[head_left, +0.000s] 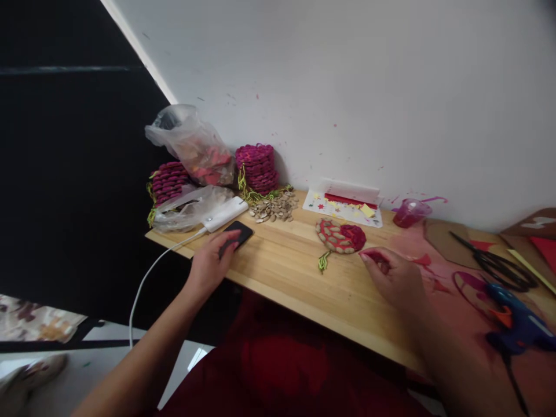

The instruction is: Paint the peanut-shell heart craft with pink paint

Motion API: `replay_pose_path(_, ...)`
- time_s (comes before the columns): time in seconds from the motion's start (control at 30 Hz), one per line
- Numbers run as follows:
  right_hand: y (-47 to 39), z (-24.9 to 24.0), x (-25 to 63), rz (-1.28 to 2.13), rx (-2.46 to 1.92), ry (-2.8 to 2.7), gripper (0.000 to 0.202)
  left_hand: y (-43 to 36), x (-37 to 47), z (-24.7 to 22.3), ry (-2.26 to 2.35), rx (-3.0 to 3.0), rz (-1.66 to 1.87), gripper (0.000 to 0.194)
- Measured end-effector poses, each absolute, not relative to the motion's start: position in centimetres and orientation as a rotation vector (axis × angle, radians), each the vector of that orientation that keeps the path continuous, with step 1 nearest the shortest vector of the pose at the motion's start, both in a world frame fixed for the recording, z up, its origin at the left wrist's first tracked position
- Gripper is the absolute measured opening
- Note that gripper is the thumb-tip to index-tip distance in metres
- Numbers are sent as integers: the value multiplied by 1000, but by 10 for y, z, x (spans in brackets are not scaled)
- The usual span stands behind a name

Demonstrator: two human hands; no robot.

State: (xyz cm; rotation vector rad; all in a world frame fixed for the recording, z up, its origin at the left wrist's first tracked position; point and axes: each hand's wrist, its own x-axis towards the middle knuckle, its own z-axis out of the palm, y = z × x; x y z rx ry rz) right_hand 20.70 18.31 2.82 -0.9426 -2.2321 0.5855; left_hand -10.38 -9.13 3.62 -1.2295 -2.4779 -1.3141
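My left hand (209,262) is closed around the near end of a black phone (244,230) at the table's front edge. To the right lies a decorated flat piece (336,237), with pale seed-like bits on red and a dark magenta patch at one end. Yellow-green strands (322,262) hang from its lower edge. Just beside its right end is my right hand (393,275), fingers curled and pressed together. Whatever may be between those fingertips is hidden. A pile of pale shells or seeds (274,208) sits behind the phone.
Magenta woven rolls (257,168), a plastic bag (202,153) and a white power strip (226,213) with its cable stand at left. A paper with cutouts (313,202) and a cup (408,213) are along the wall. Scissors (499,266) and a blue glue gun (516,318) lie right.
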Motion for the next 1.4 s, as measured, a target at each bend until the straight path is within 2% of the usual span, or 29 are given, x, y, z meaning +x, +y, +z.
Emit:
replay_pose_path(0.13, 185, 25, 208, 582, -951, -2249, 31, -118, -122, 22, -2631, -1079, -1024, 95)
replay_pose_path(0.23, 186, 24, 207, 595, -949, -2257, 30, -126, -122, 16, -2783, -995, -901, 116)
replay_pose_path(0.77, 185, 26, 205, 620, -982, -2292, 33, -106, -123, 17, -2826, -939, -711, 105)
replay_pose_path(1.07, 183, 26, 205, 635, -990, -2292, 33, -92, -117, 21, -2794, -931, -479, 102)
replay_pose_path(1.4, 184, 27, 205, 641, -1004, -2299, 34, -82, -117, 23, -2775, -952, -447, 99)
